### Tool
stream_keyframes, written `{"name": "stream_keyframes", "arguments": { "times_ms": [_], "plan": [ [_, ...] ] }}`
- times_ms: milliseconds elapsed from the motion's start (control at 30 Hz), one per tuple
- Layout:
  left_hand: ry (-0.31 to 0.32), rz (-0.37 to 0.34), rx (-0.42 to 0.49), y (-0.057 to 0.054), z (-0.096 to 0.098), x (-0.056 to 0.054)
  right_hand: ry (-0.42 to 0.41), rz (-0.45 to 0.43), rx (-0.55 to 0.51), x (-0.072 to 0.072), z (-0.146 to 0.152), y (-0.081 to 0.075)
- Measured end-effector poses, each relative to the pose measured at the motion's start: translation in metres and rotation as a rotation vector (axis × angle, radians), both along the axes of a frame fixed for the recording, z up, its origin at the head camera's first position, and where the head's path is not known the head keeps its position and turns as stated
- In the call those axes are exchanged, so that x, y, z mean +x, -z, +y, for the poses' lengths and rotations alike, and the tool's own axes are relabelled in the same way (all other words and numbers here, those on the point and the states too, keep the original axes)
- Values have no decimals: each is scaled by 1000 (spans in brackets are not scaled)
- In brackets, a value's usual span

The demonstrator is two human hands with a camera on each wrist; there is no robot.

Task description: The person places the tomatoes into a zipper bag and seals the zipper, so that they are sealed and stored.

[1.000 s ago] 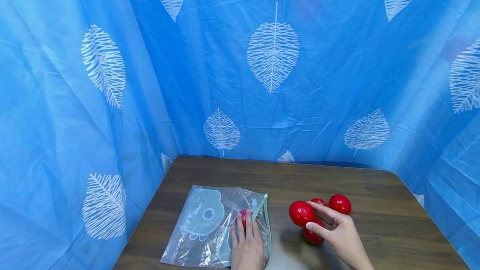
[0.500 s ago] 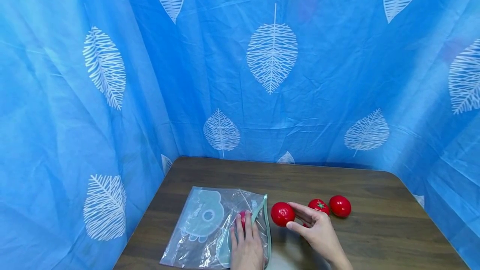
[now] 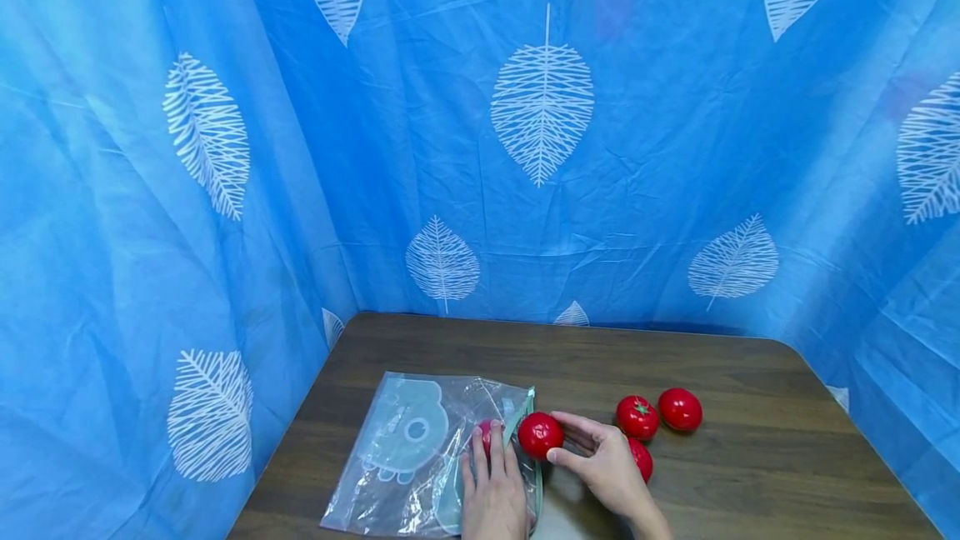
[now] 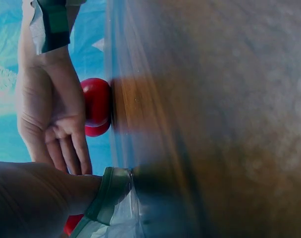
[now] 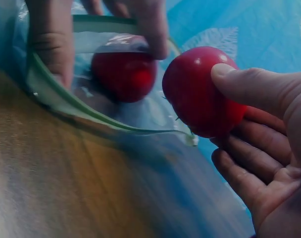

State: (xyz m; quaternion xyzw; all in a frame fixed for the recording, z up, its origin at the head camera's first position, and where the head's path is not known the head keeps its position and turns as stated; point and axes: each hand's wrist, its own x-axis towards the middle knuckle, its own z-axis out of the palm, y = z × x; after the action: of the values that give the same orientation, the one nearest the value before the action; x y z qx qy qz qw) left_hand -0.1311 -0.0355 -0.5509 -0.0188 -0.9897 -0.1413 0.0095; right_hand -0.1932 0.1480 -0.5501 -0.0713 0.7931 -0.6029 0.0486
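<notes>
A clear zip bag point(image 3: 405, 432) with a pale green print and green edging lies on the table's left part. Through its plastic shows one red tomato point(image 5: 125, 74). My left hand point(image 3: 495, 494) rests on the bag near its mouth, fingers extended over the tomato inside. In the right wrist view the mouth gapes, with thumb and fingers at its green rim point(image 5: 96, 119). My right hand point(image 3: 603, 465) pinches another tomato point(image 3: 540, 435) between thumb and fingers, right at the mouth; it appears outside the bag.
Right of my right hand sit a tomato with a green star-shaped top point(image 3: 637, 417), a plain red tomato point(image 3: 680, 409) and a partly hidden tomato point(image 3: 641, 460). The dark wooden table point(image 3: 750, 473) is backed by a blue leaf-print curtain point(image 3: 645, 148).
My right hand has carried its tomato leftward, from above the other tomatoes to the bag's mouth. The left hand and the bag have stayed in place.
</notes>
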Motion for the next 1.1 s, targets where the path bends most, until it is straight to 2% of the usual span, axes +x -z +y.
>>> {"name": "stream_keyframes", "arguments": {
  "times_ms": [333,533,833,1100],
  "plan": [
    [-2,-65,23,-1,1,-3,-30,-15,26,-1,-13,12],
    [3,-48,31,0,1,-3,-22,-11,38,-2,-14,14],
    [11,-128,26,-1,1,-6,-22,17,124,1,-14,18],
    [4,-90,30,-2,1,-5,-16,52,142,-1,-22,21]
  ]
}}
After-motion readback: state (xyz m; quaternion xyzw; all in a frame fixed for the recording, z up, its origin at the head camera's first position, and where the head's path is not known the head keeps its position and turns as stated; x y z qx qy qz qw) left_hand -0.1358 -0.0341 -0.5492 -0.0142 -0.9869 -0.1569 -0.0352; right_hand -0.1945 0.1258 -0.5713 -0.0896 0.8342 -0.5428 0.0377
